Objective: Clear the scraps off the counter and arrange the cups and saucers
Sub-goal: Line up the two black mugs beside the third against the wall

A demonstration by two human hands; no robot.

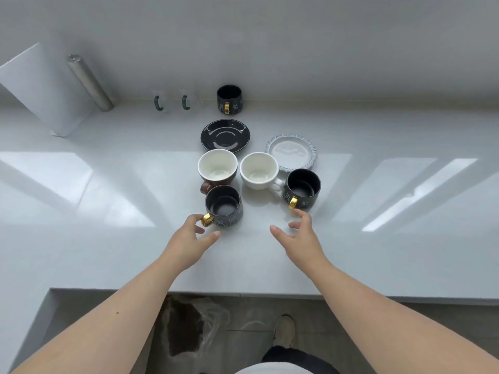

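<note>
On the white counter (108, 252) stand a black cup with a gold handle (223, 206), a brown cup with a white inside (217, 167), a white cup (259, 170) and a second black gold-handled cup (302, 188). Behind them lie a black saucer (225, 136) and a blue-rimmed white saucer (291, 151). A third black cup (229, 99) stands at the back wall. My left hand (189, 238) is open, its fingers touching the near black cup's gold handle. My right hand (299, 236) is open, just short of the right black cup's handle.
Two clear glass mugs with green handles (172, 102) stand at the back wall. A metal cylinder (90, 82) and a white board (46, 87) lean at the back left. Below the counter edge are a bag-lined bin (189, 325) and my shoe (285, 330).
</note>
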